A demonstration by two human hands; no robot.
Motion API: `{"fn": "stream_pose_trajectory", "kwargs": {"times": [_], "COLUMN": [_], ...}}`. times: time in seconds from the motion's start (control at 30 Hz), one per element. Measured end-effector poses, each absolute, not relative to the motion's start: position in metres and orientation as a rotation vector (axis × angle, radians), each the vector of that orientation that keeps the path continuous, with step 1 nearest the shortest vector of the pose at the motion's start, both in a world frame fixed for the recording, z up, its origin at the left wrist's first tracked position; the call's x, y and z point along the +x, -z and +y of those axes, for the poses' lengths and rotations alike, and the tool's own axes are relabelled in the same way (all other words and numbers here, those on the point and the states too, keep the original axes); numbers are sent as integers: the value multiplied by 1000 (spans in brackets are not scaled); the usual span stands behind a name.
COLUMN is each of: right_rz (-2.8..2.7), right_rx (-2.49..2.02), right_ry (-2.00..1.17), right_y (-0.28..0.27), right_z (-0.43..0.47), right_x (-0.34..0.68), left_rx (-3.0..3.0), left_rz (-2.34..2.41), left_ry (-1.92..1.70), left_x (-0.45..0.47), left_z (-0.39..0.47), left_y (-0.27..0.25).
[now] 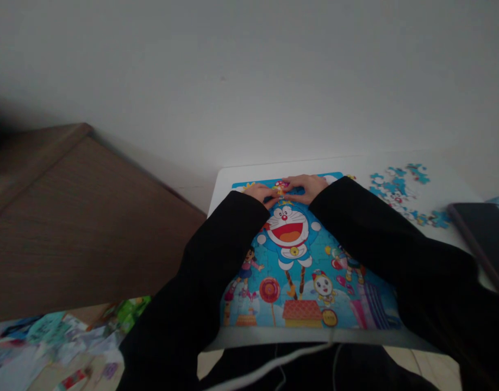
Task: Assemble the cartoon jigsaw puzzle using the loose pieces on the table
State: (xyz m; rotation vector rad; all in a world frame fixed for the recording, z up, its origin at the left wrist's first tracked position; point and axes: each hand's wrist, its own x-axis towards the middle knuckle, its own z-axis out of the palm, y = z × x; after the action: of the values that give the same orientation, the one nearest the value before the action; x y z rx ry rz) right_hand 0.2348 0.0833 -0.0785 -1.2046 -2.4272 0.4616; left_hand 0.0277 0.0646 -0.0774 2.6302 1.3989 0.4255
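Note:
A jigsaw puzzle [288, 282], mostly assembled and showing a blue cartoon cat, lies flat on a white table. Near its upper edge, my left hand [261, 193] and my right hand [306, 187] come together with their fingertips almost touching. Thumb and fingers of both are closed about a small puzzle piece [280, 188] with red and white on it. Its outline is partly covered by the fingers, so how it sits in the picture is not visible. My black sleeves cover parts of the puzzle's left and right sides.
Loose puzzle pieces [398, 187] lie in a pile at the table's right. A dark phone-like slab [484, 233] is by the right edge. Behind the white table [225, 176] rises a wall. A brown wooden cabinet [90, 233] stands left, and a white cable [269, 369] crosses in front.

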Motion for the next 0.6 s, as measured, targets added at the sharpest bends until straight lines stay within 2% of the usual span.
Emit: {"fn": "stream_pose_trajectory", "kwargs": {"times": [0.27,0.6], "right_rz": [-2350,-2317], "right_rx": [-1112,-1196], "right_ry": [-683,-642], "right_y": [79,79], "right_z": [90,91], "right_x": [245,243], "left_rx": [2693,2758], "left_rz": [1276,1209], "left_ry": [-571,-555], "left_x": [24,24], "left_z": [67,72], "left_y": [88,94]}}
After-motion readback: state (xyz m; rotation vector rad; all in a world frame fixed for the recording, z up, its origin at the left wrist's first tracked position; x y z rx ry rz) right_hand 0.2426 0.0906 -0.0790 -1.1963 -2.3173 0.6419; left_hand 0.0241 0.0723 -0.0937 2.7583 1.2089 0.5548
